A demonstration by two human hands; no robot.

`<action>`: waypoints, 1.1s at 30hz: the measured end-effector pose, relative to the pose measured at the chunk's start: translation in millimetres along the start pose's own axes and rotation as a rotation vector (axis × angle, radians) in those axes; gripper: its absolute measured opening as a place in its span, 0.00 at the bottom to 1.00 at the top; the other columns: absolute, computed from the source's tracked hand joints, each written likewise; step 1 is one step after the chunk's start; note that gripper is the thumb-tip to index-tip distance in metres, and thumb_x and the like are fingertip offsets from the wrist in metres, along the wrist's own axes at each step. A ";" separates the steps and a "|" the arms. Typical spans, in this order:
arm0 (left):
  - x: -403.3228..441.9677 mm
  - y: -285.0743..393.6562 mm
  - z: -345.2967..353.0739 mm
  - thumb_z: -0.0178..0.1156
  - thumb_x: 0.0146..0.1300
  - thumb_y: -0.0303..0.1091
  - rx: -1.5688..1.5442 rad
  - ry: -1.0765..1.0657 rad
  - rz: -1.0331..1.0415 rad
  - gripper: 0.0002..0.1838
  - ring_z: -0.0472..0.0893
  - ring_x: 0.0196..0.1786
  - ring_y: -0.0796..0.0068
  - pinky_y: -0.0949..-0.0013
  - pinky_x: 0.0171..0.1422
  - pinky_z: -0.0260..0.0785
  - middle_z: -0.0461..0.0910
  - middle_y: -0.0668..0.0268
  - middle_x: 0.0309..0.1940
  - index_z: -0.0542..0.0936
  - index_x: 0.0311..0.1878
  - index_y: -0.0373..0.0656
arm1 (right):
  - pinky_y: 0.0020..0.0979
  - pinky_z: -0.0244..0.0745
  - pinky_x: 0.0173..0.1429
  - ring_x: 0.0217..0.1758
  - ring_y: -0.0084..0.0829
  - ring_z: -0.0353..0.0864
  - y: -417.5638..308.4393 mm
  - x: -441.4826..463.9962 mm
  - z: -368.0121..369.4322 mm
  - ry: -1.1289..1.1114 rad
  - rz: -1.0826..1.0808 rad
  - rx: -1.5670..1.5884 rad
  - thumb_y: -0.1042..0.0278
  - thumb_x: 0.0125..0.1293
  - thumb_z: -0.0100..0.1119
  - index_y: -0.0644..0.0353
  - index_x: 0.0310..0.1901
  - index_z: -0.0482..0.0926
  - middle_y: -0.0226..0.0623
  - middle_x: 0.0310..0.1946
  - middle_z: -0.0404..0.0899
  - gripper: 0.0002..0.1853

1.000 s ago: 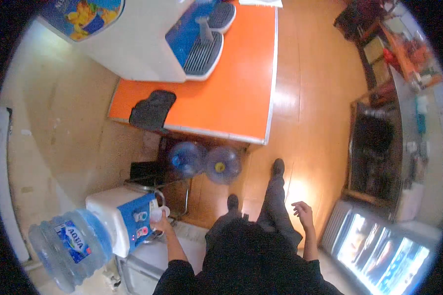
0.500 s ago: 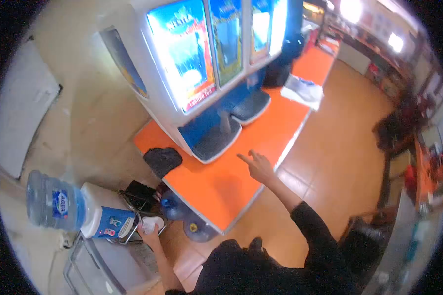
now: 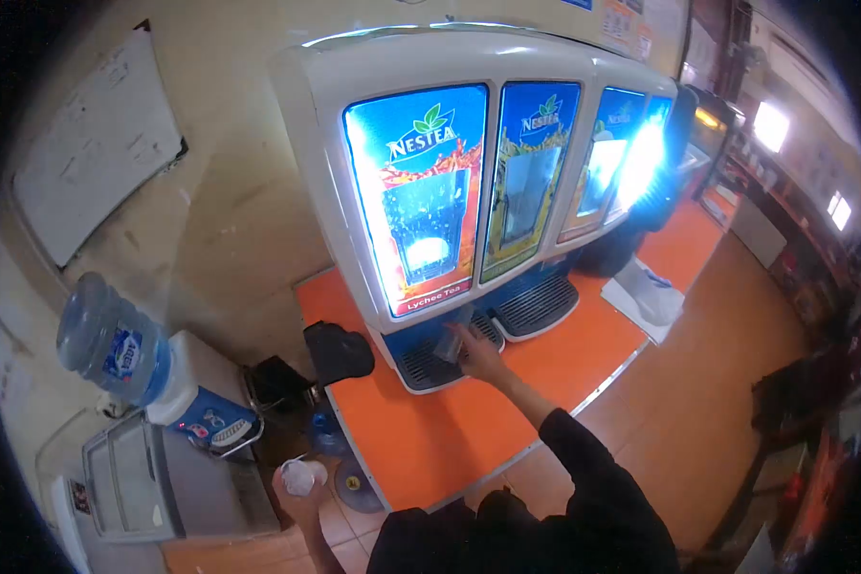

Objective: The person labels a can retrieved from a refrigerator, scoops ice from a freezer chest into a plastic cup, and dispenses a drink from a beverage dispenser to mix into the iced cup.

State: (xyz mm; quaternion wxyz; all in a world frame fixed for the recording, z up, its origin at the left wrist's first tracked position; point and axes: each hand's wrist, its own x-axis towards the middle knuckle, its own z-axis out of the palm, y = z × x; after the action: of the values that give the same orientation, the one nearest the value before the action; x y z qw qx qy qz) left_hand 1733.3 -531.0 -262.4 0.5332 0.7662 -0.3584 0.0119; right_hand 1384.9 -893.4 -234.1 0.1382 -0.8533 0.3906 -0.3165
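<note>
My right hand (image 3: 480, 356) reaches over the orange counter to the left drip tray (image 3: 430, 373) of the drink dispenser (image 3: 306, 105). Its fingers are closed around a clear plastic cup (image 3: 448, 344), which is at the tray below the lit Lychee Tea panel (image 3: 421, 191). Down at the lower left, my left hand (image 3: 292, 497) grips a whitish cup (image 3: 298, 476), away from the counter's edge. What is inside that cup is too blurred to tell.
A dark cloth-like item (image 3: 338, 352) lies on the orange counter (image 3: 402, 440) left of the dispenser. White papers or packaging (image 3: 649, 292) rest at its right edge. Near my left hand stand a water dispenser (image 3: 206, 383), a low glass-topped chest (image 3: 129, 478) and large water bottles (image 3: 359, 488) on the floor.
My right hand has moved forward from above the counter and closed on the clear cup at the drip tray. My left hand keeps its cup. The view has tilted up.
</note>
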 end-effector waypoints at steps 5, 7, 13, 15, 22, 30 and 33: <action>-2.0 61.8 38.4 0.78 0.35 0.28 -0.063 -0.048 0.012 0.43 0.75 0.57 0.64 0.61 0.63 0.68 0.75 0.57 0.53 0.70 0.60 0.38 | 0.30 0.76 0.35 0.32 0.27 0.80 -5.7 5.7 8.7 -0.056 0.198 0.914 0.66 0.53 0.73 0.55 0.62 0.68 0.33 0.35 0.80 0.34; -9.9 88.8 55.3 0.78 0.35 0.28 -0.021 -0.034 0.015 0.43 0.75 0.57 0.64 0.62 0.63 0.69 0.75 0.57 0.53 0.70 0.60 0.39 | 0.29 0.75 0.33 0.30 0.24 0.79 4.5 -0.5 18.3 -0.170 0.411 0.990 0.67 0.54 0.72 0.57 0.59 0.71 0.28 0.35 0.78 0.31; -42.0 151.0 102.3 0.78 0.36 0.29 -0.165 -0.103 -0.014 0.40 0.77 0.56 0.64 0.63 0.59 0.72 0.76 0.57 0.51 0.71 0.57 0.40 | 0.38 0.76 0.34 0.26 0.38 0.82 6.2 5.3 -18.9 -0.069 0.216 0.368 0.37 0.55 0.66 0.62 0.40 0.82 0.41 0.27 0.81 0.30; -53.8 181.4 108.1 0.78 0.36 0.30 -0.123 -0.169 -0.018 0.39 0.77 0.54 0.64 0.63 0.57 0.72 0.76 0.58 0.50 0.71 0.55 0.42 | 0.43 0.75 0.36 0.28 0.44 0.83 -1.0 0.5 -37.6 -0.010 0.287 0.442 0.42 0.53 0.70 0.63 0.37 0.83 0.43 0.29 0.83 0.27; -98.2 179.3 154.8 0.79 0.34 0.36 -0.020 -0.273 0.000 0.42 0.78 0.53 0.57 0.59 0.58 0.72 0.76 0.55 0.50 0.69 0.57 0.42 | 0.31 0.79 0.40 0.33 0.38 0.86 -6.9 -0.6 -76.9 0.379 0.124 0.524 0.56 0.54 0.73 0.63 0.46 0.77 0.43 0.32 0.84 0.24; -126.3 181.0 189.5 0.80 0.35 0.44 0.133 -0.373 -0.005 0.46 0.76 0.56 0.53 0.55 0.57 0.72 0.74 0.54 0.54 0.68 0.59 0.44 | 0.42 0.76 0.34 0.33 0.50 0.83 4.2 35.0 -75.5 0.398 0.030 0.271 0.58 0.57 0.70 0.65 0.49 0.72 0.50 0.30 0.81 0.25; -127.5 182.7 187.9 0.80 0.35 0.43 0.069 -0.376 -0.024 0.47 0.76 0.55 0.51 0.54 0.57 0.72 0.73 0.53 0.53 0.67 0.60 0.43 | 0.41 0.75 0.34 0.31 0.51 0.82 -2.9 46.6 -79.2 0.434 0.034 0.246 0.58 0.56 0.71 0.64 0.45 0.72 0.49 0.29 0.80 0.23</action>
State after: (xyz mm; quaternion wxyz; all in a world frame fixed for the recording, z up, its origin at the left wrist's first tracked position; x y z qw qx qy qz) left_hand 1467.6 -649.6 -246.7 0.4303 0.7771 -0.4419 -0.1253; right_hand 1358.3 -925.7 -152.2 0.1594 -0.7355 0.3841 -0.5349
